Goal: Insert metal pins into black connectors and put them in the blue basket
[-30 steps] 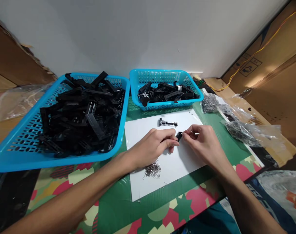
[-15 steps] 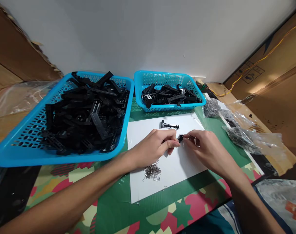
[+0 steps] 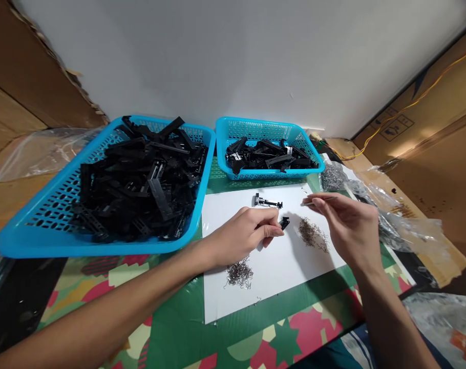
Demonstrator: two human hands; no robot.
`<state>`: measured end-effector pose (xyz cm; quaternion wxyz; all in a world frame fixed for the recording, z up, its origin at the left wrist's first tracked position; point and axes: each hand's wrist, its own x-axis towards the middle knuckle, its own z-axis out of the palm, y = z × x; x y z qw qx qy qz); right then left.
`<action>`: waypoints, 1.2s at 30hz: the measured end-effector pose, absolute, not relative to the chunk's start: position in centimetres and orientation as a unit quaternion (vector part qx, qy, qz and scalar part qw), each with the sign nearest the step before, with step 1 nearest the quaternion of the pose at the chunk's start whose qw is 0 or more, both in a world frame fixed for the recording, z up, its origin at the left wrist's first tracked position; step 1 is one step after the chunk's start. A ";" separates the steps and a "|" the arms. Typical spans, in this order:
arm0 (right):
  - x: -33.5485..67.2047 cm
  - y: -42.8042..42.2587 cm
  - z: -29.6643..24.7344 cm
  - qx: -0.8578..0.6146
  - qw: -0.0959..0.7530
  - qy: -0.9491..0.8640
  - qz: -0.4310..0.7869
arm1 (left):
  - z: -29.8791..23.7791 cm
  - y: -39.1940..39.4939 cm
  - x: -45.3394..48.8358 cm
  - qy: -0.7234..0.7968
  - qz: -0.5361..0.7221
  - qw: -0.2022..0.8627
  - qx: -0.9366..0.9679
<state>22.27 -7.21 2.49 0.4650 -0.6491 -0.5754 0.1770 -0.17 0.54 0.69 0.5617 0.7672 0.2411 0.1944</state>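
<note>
Part (image 3: pixel 284 224) just right of centre frame, pinched in left hand (image 3: pixel 252 229) grip; right hand (image 3: pixel 350 218) grip narrow on thin tool (image 3: pixel 307 203). Part probably light, stiff, slickish, fine ends maybe fragile; hold by body. Big basket (image 3: pixel 83 249), left: heaped black pieces (image 3: pixel 159 197). Small basket (image 3: pixel 252 175), upper centre: fewer.

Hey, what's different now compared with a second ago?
The right hand has moved rightward, away from the black part, with a thin tool in its grip. That uncovers a pile of small metal pieces on the white sheet. The left hand still holds the black part; the large blue basket stayed put.
</note>
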 end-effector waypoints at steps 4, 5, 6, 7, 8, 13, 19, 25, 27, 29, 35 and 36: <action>21.2 -6.9 1.6 -0.637 0.509 -0.490 0.309 | 0.7 0.6 -0.2 0.243 0.185 0.564 0.767; 21.1 -6.8 1.4 -0.639 0.503 -0.485 0.323 | 0.7 0.6 -0.2 0.243 0.182 0.565 0.768; 21.1 -6.8 1.3 -0.641 0.495 -0.483 0.332 | 0.7 0.6 -0.2 0.243 0.179 0.565 0.768; 21.1 -6.7 1.2 -0.643 0.488 -0.484 0.338 | 0.7 0.6 -0.2 0.243 0.176 0.566 0.767; 21.1 -6.7 1.1 -0.645 0.481 -0.486 0.341 | 0.6 0.6 -0.2 0.243 0.175 0.568 0.767; 21.2 -6.7 0.9 -0.653 0.464 -0.494 0.338 | 0.6 0.6 -0.2 0.239 0.179 0.568 0.767; 21.1 -6.8 0.9 -0.648 0.461 -0.527 0.298 | 0.6 0.7 -0.1 0.227 0.181 0.563 0.774; 20.9 -6.7 0.2 -0.645 0.470 -0.537 0.275 | 0.7 0.9 0.0 0.232 0.187 0.563 0.771; 20.8 -7.0 0.2 -0.642 0.473 -0.543 0.265 | 0.7 0.9 -0.1 0.238 0.194 0.569 0.763; 20.6 -7.7 0.5 -0.640 0.484 -0.557 0.213 | 0.8 0.8 -0.1 0.250 0.209 0.580 0.747; 18.7 -10.0 2.6 -0.563 0.302 -0.732 0.237 | 0.3 0.8 0.0 0.274 0.283 0.604 0.693; 18.2 -9.9 2.7 -0.548 0.264 -0.751 0.258 | 0.2 0.9 0.0 0.270 0.299 0.603 0.689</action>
